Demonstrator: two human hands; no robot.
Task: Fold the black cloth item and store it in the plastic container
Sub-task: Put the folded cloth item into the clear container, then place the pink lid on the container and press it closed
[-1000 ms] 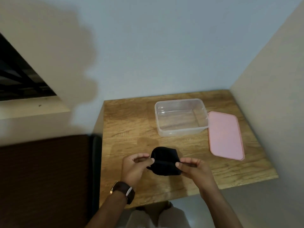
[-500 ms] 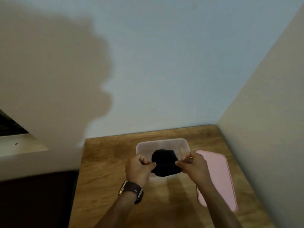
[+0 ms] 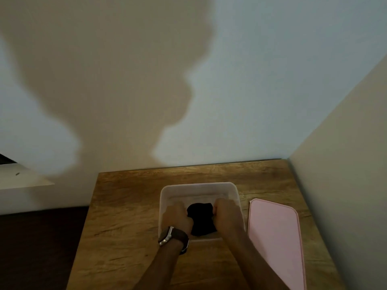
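Note:
The folded black cloth [image 3: 201, 219] lies down inside the clear plastic container [image 3: 199, 187] on the wooden table. Both hands are inside the container. My left hand [image 3: 177, 216], with a watch on its wrist, grips the cloth's left edge. My right hand [image 3: 227, 214] grips the cloth's right edge. The fingers of both hands are curled and partly hidden behind the cloth, so the cloth's sides are covered.
A pink lid [image 3: 276, 237] lies flat on the wooden table [image 3: 125, 216] just right of the container. Walls close off the table at the back and on the right. A dark surface [image 3: 37, 248] sits left of the table.
Both hands carried the cloth forward from the table's front, over the container, and down into it. The camera view tilted upward toward the wall.

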